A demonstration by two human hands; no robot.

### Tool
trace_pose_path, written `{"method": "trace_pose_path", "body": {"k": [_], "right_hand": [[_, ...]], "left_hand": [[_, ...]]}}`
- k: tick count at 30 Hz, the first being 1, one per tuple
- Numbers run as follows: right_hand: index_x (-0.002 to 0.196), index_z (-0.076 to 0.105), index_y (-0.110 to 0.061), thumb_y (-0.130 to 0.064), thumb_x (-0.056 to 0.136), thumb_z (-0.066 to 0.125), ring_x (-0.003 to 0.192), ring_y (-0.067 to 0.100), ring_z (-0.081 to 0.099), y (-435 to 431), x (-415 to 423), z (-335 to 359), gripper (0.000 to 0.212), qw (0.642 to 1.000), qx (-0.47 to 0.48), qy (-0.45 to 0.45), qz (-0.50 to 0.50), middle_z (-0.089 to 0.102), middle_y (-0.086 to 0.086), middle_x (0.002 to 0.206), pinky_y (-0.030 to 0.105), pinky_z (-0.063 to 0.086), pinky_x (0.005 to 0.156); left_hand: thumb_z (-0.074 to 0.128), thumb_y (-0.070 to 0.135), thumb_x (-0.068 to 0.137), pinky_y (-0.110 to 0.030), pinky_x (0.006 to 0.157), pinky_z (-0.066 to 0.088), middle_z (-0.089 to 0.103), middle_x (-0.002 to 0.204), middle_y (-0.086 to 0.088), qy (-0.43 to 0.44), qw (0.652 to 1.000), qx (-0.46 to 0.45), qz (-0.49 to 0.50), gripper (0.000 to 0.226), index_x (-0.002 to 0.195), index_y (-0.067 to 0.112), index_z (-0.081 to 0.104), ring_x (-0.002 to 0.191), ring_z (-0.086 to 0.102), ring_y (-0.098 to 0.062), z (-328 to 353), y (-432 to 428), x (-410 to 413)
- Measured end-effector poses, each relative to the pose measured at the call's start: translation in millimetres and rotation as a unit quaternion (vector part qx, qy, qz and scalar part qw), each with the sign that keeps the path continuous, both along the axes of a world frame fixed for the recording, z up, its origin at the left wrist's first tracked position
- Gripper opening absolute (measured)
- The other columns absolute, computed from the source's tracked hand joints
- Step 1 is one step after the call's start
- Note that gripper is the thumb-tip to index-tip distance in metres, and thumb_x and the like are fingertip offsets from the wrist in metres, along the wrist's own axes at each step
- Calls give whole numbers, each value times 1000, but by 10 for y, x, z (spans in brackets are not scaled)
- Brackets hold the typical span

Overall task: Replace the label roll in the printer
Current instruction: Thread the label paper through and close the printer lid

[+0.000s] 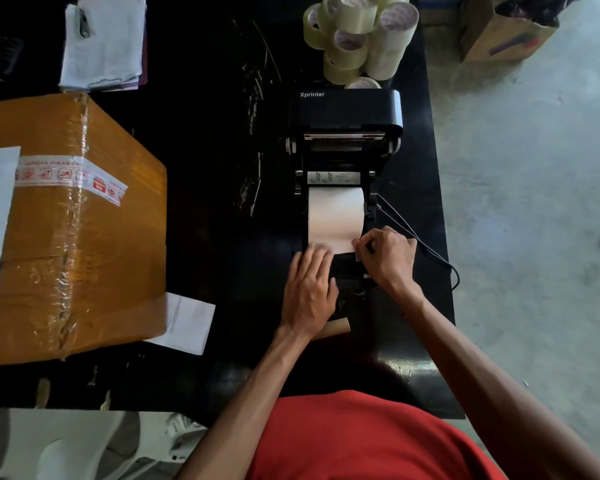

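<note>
The printer (pixel 343 161) stands open on the black surface (pixel 205 220), its lid tipped back toward twelve o'clock, and the new label roll (pixel 336 218) already sits in the bay, its white web drawn toward six o'clock. The left hand (pixel 309 289) lies flat with fingers spread, pressing the leading edge of the web down at the front of the printer. The right hand (pixel 385 258), at the roll's four o'clock, has its grip pressed together on what looks like the web's right corner, though the blur there makes that hard to confirm. A bare cardboard core (pixel 336 327), probably the spent roll, lies just below the left wrist at six o'clock.

The likely trouble is skew: if the right hand pulls harder than the left holds, the web could run crooked between the guides and jam or misprint once the lid shuts. A pinched corner could also crease or peel a label free. The black cable (pixel 426 247) runs just beside the right hand and might be snagged.
</note>
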State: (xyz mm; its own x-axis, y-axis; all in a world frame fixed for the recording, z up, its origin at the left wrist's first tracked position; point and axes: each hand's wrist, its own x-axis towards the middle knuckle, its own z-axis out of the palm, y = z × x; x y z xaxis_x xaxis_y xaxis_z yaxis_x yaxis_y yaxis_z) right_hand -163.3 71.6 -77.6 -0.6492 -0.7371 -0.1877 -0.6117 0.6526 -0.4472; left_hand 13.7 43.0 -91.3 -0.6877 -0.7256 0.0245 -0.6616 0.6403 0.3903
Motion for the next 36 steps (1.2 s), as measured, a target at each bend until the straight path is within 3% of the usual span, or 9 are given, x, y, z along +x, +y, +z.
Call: {"method": "trace_pose_path", "body": {"k": [4, 10, 15, 21, 30, 36], "right_hand": [[90, 72, -23, -43, 91, 65, 82, 16, 63, 45, 24, 29, 21, 999, -23, 46, 9, 65, -6, 85, 36, 33, 87], [130, 63, -19, -33, 97, 55, 96, 29, 57, 442, 254, -78, 37, 965, -67, 159, 196, 62, 7, 109, 40, 40, 81], [149, 45, -19, -42, 100, 46, 112, 33, 51, 502, 304, -89, 54, 961, 55, 164, 218, 54, 13, 130, 44, 38, 91], [134, 60, -15, -37, 98, 51, 108, 31, 52, 511, 310, -32, 43, 955, 27, 181, 233, 58, 12, 125, 43, 39, 88], [100, 78, -26, -31, 91, 68, 98, 26, 56, 396, 224, -7, 15, 965, -25, 171, 200, 62, 2, 102, 39, 34, 84], [78, 76, -19, -22, 82, 76, 87, 26, 59, 231, 92, 46, 4, 934, -15, 204, 292, 63, 2, 90, 39, 39, 79]], "left_hand": [[41, 34, 100, -46, 125, 17, 22, 164, -8, -56, 998, 31, -29, 63, 155, 8, 26, 154, 13, -21, -72, 33, 10], [42, 31, 100, -47, 124, 18, 29, 162, -11, -55, 998, 20, -38, 59, 152, 6, 33, 153, 16, -22, -102, 41, 22], [44, 30, 99, -46, 125, 17, 32, 160, -12, -59, 997, 25, -43, 60, 151, 4, 34, 153, 18, -23, -84, 47, 21], [44, 24, 97, -44, 124, 22, 45, 154, -14, -41, 997, 30, -50, 55, 148, 2, 41, 148, 33, -26, -68, 63, 48], [50, 22, 93, -41, 118, 31, 52, 146, -6, -39, 998, 20, -48, 54, 145, 7, 45, 139, 43, -20, -1, 22, 62], [52, 21, 95, -39, 107, 39, 57, 130, -2, -72, 997, 6, -39, 40, 134, 12, 55, 123, 51, -18, 79, -68, -77]]}}
